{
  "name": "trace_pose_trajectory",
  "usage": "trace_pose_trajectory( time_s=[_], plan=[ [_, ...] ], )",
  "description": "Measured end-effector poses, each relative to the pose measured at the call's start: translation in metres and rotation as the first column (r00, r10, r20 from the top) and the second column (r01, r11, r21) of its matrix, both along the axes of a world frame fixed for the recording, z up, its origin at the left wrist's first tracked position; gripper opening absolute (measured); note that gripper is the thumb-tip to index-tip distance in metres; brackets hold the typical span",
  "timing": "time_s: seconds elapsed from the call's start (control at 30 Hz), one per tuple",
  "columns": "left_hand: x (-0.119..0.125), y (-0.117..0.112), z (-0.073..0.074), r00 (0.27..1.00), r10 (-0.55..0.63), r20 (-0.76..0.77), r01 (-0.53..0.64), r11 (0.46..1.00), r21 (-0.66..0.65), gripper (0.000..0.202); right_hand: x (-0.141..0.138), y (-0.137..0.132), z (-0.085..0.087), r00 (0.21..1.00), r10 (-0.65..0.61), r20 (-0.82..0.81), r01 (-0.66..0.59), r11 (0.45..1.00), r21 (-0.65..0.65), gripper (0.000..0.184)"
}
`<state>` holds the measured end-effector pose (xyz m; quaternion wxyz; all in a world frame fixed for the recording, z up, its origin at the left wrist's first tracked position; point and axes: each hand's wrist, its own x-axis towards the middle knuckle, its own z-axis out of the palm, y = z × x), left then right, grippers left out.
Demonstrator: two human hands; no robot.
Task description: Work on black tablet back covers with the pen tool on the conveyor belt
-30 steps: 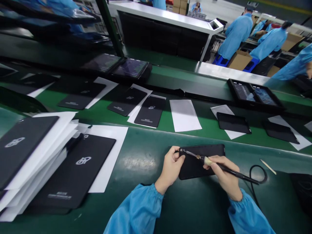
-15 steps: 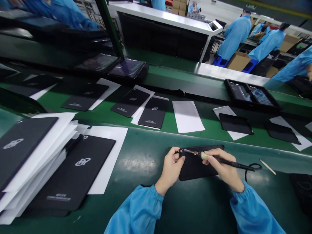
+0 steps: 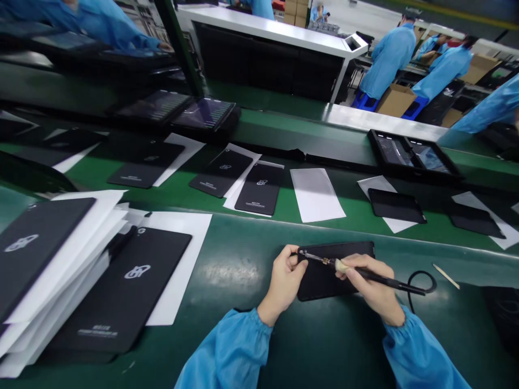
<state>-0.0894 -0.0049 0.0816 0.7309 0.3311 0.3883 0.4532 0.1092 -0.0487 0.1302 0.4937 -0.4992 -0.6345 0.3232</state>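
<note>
A small black tablet (image 3: pixel 324 275) lies back-up on the dark green bench in front of me. My left hand (image 3: pixel 283 283) is closed on its left edge, steadying it. My right hand (image 3: pixel 375 292) is closed around a thin corded soldering iron (image 3: pixel 360 271), held like a pen. The iron's metal tip rests at the tablet's upper left corner, close to my left thumb. Its black cord (image 3: pixel 421 281) loops off to the right.
Stacked black tablets on white sheets (image 3: pixel 52 259) fill the bench's left. Beyond, a green conveyor (image 3: pixel 182 192) carries more tablets (image 3: pixel 259 189) and a bare white sheet (image 3: pixel 317 194). A thin stick (image 3: pixel 446 276) lies right. Trays of lit tablets (image 3: pixel 409 154) and people in blue coats (image 3: pixel 387 54) stand behind.
The items on the conveyor have drifted slightly to the right. My right hand tilted the iron's handle a little; the tip stays at the tablet's corner. My left hand has not moved.
</note>
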Motion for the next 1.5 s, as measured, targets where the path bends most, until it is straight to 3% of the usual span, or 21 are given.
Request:
trace_pose_trajectory(
  time_s=[0.5,0.63,0.7,0.8,0.97,1.2,1.33,1.5],
  plan=[
    [-0.002,-0.001,-0.001,0.999,-0.001,-0.042,0.002,1.000,0.006,0.024,-0.008,0.000,-0.011,0.999,-0.004,-0.032,0.003,1.000,-0.026,0.012],
    [-0.002,0.000,-0.002,0.999,-0.002,-0.049,0.002,1.000,0.007,0.026,-0.011,-0.009,-0.016,1.000,-0.005,0.014,0.004,0.998,0.063,0.016],
    [-0.002,0.000,-0.001,0.999,-0.003,-0.046,0.003,1.000,0.003,0.026,-0.011,-0.015,-0.018,0.997,-0.074,0.016,0.072,0.993,0.096,0.017],
    [-0.002,0.001,0.000,0.999,0.000,-0.043,0.000,1.000,-0.005,0.026,-0.009,-0.022,-0.024,0.976,-0.198,-0.094,0.200,0.980,0.007,0.014],
    [-0.002,0.000,0.002,0.998,0.010,-0.054,-0.010,1.000,-0.008,0.026,-0.008,-0.026,-0.032,0.930,-0.194,-0.312,0.140,0.972,-0.189,0.015],
    [-0.002,0.001,0.005,0.999,0.006,-0.042,-0.006,1.000,-0.018,0.029,-0.017,-0.027,-0.026,0.926,-0.376,-0.032,0.375,0.926,-0.050,0.007],
    [-0.002,0.001,0.005,0.999,0.012,-0.040,-0.013,1.000,-0.025,0.029,-0.022,-0.023,-0.027,0.922,-0.386,0.018,0.386,0.923,0.016,0.007],
    [-0.002,0.000,0.004,0.999,0.018,-0.035,-0.019,0.999,-0.038,0.029,-0.025,-0.022,-0.029,0.934,-0.357,0.006,0.357,0.934,0.006,0.009]
  ],
)
